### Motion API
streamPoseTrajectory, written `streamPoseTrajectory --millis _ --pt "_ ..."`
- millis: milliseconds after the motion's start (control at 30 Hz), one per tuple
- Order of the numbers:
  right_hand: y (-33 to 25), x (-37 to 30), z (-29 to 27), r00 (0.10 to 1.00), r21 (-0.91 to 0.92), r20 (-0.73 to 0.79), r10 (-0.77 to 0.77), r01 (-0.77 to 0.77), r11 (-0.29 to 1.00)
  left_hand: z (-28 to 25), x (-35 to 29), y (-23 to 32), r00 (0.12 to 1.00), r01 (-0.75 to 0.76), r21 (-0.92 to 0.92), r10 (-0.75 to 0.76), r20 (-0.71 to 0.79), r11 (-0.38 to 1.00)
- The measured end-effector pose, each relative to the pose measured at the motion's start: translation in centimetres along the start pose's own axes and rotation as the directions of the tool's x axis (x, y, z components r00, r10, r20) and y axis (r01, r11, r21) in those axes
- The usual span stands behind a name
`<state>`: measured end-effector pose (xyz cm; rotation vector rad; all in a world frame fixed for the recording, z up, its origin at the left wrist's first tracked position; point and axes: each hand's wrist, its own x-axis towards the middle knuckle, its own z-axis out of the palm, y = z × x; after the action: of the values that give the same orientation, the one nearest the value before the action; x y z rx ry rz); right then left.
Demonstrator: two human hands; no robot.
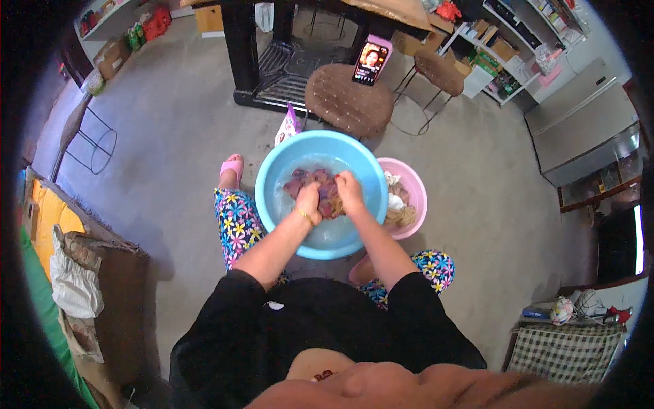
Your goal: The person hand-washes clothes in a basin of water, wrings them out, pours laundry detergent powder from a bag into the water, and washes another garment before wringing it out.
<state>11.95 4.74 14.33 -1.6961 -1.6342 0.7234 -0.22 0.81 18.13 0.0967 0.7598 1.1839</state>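
Between my legs stands a blue plastic basin (266, 170) with cloudy, sudsy water. A bunched, wet cloth (323, 185) in mottled purple and brown is over the water inside it. My left hand (308, 200) is closed on the cloth's near left part, with a yellow band at the wrist. My right hand (349, 193) grips the cloth's right side, fingers curled over it. Against the basin's right side sits a smaller pink basin (421, 198), holding crumpled white and tan cloths (400, 208).
A purple and white packet (287, 127) stands behind the blue basin. Beyond it, a phone (371, 63) is propped on a brown padded stool (347, 102) beside a black-framed table (242, 61). A brown box-like piece (122, 300) is at left, a grey fridge (579, 126) at right.
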Motion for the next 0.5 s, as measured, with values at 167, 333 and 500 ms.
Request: streamPoseTrajectory --millis 167,333,500 --pt "2.8 0.6 -2.2 0.997 0.275 0.06 -0.052 0.033 0.961 4.2 -1.4 5.6 0.988 0.114 0.362 -0.145 0.059 0.925" --pt "-3.5 0.2 -4.1 0.827 0.416 0.196 -0.526 0.416 0.809 6.1 -2.5 7.8 0.945 -0.037 0.5 -0.133 0.3 0.865" --pt "-2.9 1.6 -3.3 0.892 0.783 0.447 -0.064 -0.355 0.51 6.0 -2.6 8.5 0.876 -0.084 0.419 -0.134 0.464 0.904"
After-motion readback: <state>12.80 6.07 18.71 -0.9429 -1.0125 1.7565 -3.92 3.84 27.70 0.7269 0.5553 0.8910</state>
